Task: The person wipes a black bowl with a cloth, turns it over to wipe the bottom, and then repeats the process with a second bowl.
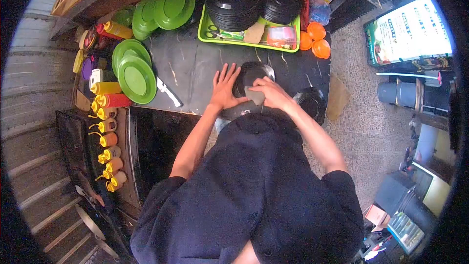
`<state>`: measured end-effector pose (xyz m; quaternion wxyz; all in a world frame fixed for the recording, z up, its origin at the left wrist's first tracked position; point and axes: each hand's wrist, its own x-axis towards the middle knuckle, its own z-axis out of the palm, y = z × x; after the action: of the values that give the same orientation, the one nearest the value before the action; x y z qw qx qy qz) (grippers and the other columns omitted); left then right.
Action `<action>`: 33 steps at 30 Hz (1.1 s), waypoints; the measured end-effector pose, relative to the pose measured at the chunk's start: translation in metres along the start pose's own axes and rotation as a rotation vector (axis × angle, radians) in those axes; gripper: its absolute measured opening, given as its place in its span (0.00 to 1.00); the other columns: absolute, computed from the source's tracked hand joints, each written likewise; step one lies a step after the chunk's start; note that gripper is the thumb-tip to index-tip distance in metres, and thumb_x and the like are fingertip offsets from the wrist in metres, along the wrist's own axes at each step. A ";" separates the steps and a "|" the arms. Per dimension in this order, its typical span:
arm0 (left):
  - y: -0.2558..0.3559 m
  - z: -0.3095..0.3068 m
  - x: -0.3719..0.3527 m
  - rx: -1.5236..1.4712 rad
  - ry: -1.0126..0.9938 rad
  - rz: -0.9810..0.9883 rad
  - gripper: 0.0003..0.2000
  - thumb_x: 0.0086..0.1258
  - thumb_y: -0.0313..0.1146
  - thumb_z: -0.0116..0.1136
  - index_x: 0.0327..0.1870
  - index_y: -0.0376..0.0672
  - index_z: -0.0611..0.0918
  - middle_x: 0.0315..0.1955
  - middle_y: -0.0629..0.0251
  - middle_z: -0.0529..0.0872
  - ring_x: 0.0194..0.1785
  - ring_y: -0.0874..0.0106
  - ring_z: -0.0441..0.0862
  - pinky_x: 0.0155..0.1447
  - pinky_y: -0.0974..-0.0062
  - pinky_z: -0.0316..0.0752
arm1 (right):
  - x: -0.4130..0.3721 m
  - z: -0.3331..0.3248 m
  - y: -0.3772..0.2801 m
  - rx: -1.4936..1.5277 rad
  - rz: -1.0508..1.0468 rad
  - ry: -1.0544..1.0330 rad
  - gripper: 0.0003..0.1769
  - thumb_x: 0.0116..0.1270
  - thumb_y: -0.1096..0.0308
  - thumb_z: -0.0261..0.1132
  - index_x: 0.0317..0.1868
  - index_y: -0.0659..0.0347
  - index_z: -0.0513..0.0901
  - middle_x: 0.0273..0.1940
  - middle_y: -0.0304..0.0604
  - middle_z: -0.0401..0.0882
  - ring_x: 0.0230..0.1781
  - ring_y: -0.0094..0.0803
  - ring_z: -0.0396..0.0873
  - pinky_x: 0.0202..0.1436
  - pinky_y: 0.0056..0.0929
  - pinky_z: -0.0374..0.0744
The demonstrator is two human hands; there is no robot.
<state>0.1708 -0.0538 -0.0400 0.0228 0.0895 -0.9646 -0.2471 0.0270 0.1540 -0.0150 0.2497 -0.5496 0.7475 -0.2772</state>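
A round black plate [251,72] lies on the dark marbled counter [183,63] in front of me. My right hand [272,94] is closed around a grey cloth [255,95] and presses it against the plate's near part. On the plate's left side, my left hand [226,90] is spread flat, fingers apart, its thumb reaching toward the cloth at the near rim. More black plates [311,101] sit by my right forearm at the counter's right edge.
A lime-green tray [210,38] holds stacks of black plates [233,5]. Green plates [136,79] and a white-handled knife [168,93] lie to the left. Several yellow-capped squeeze bottles [108,126] line the left side. Orange bowls [320,48] stand at the back right.
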 end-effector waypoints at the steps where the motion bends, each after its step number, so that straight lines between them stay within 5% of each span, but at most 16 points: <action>1: 0.001 0.000 0.000 -0.003 0.011 0.000 0.64 0.47 0.71 0.78 0.87 0.49 0.62 0.88 0.59 0.57 0.91 0.53 0.44 0.88 0.41 0.39 | -0.003 -0.005 0.002 0.010 0.040 -0.052 0.33 0.49 0.82 0.74 0.60 0.57 0.90 0.56 0.45 0.83 0.56 0.48 0.79 0.66 0.40 0.81; 5: -0.002 0.004 0.000 -0.012 0.026 0.003 0.65 0.48 0.72 0.77 0.87 0.49 0.61 0.88 0.58 0.56 0.91 0.52 0.43 0.88 0.40 0.38 | 0.007 -0.020 0.033 0.100 0.038 -0.050 0.29 0.49 0.81 0.71 0.55 0.56 0.92 0.47 0.49 0.86 0.52 0.51 0.84 0.59 0.45 0.82; 6: -0.003 0.004 -0.001 -0.015 0.027 0.015 0.65 0.49 0.73 0.77 0.88 0.50 0.60 0.88 0.58 0.55 0.91 0.52 0.43 0.88 0.39 0.37 | 0.010 -0.026 0.032 0.149 0.001 0.142 0.26 0.50 0.81 0.70 0.53 0.57 0.92 0.43 0.50 0.87 0.50 0.54 0.85 0.58 0.46 0.82; 11: 0.001 0.004 0.000 -0.002 0.013 0.019 0.65 0.50 0.76 0.74 0.88 0.51 0.59 0.88 0.57 0.54 0.91 0.52 0.42 0.88 0.38 0.35 | 0.040 -0.026 0.014 0.030 0.251 0.464 0.34 0.50 0.79 0.75 0.62 0.57 0.87 0.56 0.48 0.83 0.60 0.52 0.79 0.68 0.43 0.80; 13: 0.005 0.008 -0.001 0.054 0.025 0.005 0.65 0.50 0.76 0.74 0.88 0.51 0.61 0.88 0.56 0.54 0.91 0.52 0.41 0.88 0.38 0.35 | 0.046 -0.005 0.007 -0.016 0.138 0.478 0.43 0.50 0.80 0.76 0.71 0.56 0.80 0.59 0.47 0.79 0.61 0.54 0.76 0.69 0.45 0.79; 18: 0.006 0.010 -0.001 0.035 0.052 -0.008 0.63 0.50 0.77 0.72 0.87 0.53 0.63 0.88 0.58 0.55 0.91 0.52 0.43 0.88 0.38 0.36 | 0.046 0.020 0.005 -0.209 0.118 0.434 0.44 0.49 0.89 0.68 0.71 0.57 0.81 0.63 0.46 0.77 0.61 0.52 0.74 0.68 0.45 0.80; 29: 0.010 0.006 -0.004 0.087 0.067 -0.024 0.62 0.51 0.80 0.69 0.87 0.57 0.63 0.88 0.60 0.57 0.91 0.52 0.45 0.88 0.39 0.40 | -0.012 -0.002 0.002 -0.231 0.369 0.307 0.41 0.46 0.82 0.76 0.68 0.64 0.83 0.59 0.49 0.78 0.56 0.53 0.77 0.63 0.45 0.84; 33: 0.008 0.010 -0.003 0.098 0.066 -0.009 0.61 0.51 0.79 0.69 0.87 0.56 0.64 0.88 0.59 0.57 0.91 0.52 0.46 0.88 0.39 0.40 | -0.038 0.009 -0.006 -0.188 0.234 0.201 0.43 0.45 0.81 0.76 0.68 0.66 0.81 0.57 0.49 0.78 0.59 0.50 0.78 0.64 0.42 0.84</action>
<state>0.1717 -0.0414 -0.0447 0.0490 0.1030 -0.9739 -0.1965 0.0474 0.1873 -0.0149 0.1518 -0.4491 0.8503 -0.2286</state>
